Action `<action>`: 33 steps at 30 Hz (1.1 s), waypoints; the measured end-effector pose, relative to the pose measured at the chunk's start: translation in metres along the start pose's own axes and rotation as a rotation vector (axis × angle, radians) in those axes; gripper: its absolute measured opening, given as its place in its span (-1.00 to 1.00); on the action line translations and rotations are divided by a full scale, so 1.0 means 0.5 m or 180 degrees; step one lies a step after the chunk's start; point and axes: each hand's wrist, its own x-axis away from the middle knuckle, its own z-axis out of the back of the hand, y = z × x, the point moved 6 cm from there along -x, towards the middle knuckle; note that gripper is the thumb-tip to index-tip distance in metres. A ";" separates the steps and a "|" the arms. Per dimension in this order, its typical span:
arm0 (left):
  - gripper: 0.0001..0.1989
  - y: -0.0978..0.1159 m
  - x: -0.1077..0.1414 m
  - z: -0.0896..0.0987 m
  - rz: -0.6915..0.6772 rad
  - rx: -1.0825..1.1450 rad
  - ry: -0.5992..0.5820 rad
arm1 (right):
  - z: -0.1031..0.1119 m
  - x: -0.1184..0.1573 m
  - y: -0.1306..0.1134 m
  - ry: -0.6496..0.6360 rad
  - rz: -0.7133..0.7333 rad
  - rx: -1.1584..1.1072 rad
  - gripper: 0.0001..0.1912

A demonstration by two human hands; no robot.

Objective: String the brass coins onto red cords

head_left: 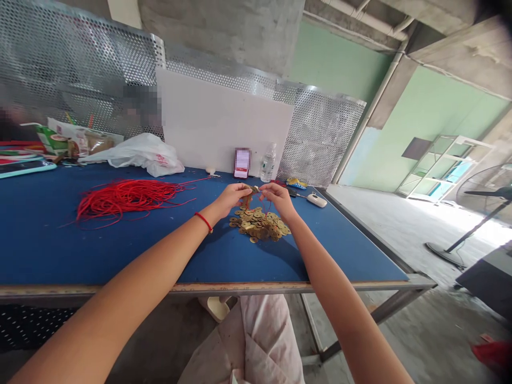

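Above a loose pile of brass coins (258, 225), the left hand (229, 200) and right hand (279, 200) grasp a small red-cord bunch of coins (248, 196) between them. Most coins lie unstrung; a red cord hank (128, 198) lies left of the pile.

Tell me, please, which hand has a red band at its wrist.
The left hand wears the red bracelet; the right hand has a bare wrist.

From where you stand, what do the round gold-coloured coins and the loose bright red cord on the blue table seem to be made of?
The round gold-coloured coins look like brass or plated metal, from their yellow metallic shine. The loose bright red cord looks like thin, limp string; fibre unclear.
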 end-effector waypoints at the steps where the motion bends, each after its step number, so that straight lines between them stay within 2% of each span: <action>1: -0.68 -0.001 0.000 0.001 0.0009 0.0047 -0.0006 | 0.005 -0.001 0.002 0.0060 -0.0079 -0.0114 -0.79; 5: -0.65 -0.001 -0.001 0.004 0.0027 0.0104 0.0014 | 0.035 -0.004 0.011 0.0428 -0.0307 -0.0436 -0.67; 8: -0.66 0.000 -0.001 0.005 -0.0005 0.0081 0.0045 | 0.055 -0.006 0.015 0.0626 -0.0231 -0.0420 -0.60; 14: -0.63 0.001 0.000 -0.003 -0.0061 0.0082 -0.0090 | 0.057 -0.002 0.024 0.0846 -0.0238 -0.0227 -0.59; 19: -0.65 0.002 0.001 -0.010 -0.0060 0.0019 -0.0214 | 0.029 -0.003 0.021 0.0615 -0.0092 0.0411 -0.79; 23: -0.66 0.005 0.001 -0.015 -0.0107 0.0048 -0.0286 | 0.019 -0.001 0.023 0.0491 0.0015 0.0892 -0.83; 29: -0.66 0.010 0.004 -0.017 -0.0127 0.0068 -0.0286 | 0.027 -0.001 0.037 0.0541 -0.0139 0.0941 -0.85; 33: -0.66 0.013 0.006 -0.022 -0.0153 0.0057 -0.0328 | 0.020 0.000 0.041 0.0427 -0.0241 0.0906 -0.84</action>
